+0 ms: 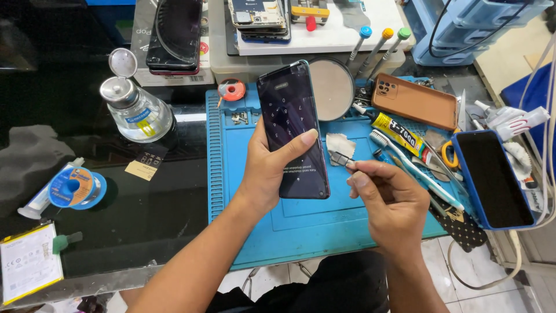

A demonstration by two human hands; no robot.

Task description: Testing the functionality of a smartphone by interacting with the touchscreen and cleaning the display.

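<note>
At the far left of the desk (145, 197) we see a flat battery (26, 262), then a blue spool (75, 188) and a clear dispenser bottle (136, 110) with a metal top. Over the blue mat (301, 229), our left hand (267, 168) has its fingers wrapped around a dark phone (292, 130) (screen lit, tilted upright, thumb across the glass). Just beside it, our right hand (388, 203) pinches a small metal piece (341, 159) between thumb and fingertips. Further right lie a toothbrush (414, 168), a glue tube (399, 133), a brown phone case (414, 101) and a phone in a blue case (492, 177).
</note>
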